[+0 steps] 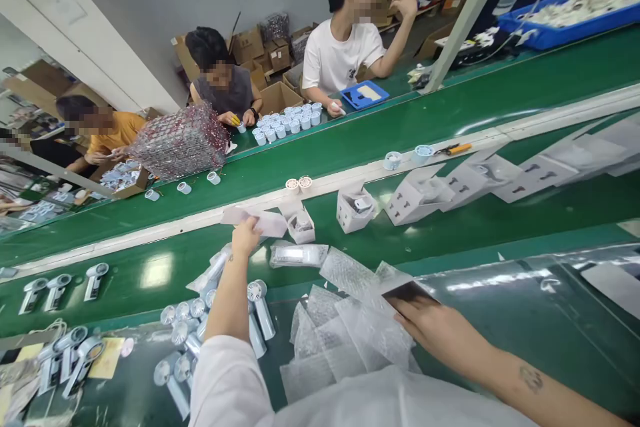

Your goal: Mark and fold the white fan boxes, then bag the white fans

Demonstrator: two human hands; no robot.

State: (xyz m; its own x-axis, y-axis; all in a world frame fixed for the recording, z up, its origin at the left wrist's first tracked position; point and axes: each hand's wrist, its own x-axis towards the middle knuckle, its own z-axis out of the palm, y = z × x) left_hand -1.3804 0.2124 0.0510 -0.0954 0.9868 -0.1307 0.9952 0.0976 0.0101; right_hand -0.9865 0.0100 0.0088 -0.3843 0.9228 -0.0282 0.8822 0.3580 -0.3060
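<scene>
Stretching out, the left hand [245, 237] is gripping a white carton [271, 223]. Right hand [436, 332] is overlapping bubble bags [345, 340], can't tell its grip.

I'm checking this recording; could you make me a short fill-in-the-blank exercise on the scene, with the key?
1. The person's ____ hand is at the pile of clear bubble pouches.
2. The person's other hand holds a flat piece whose colour is ____.
3. The large tray heaped with pale parts at the picture's upper right is ____.
4. The belt carrying the open boxes is ____.

Missing words: right; white; blue; green.
</scene>
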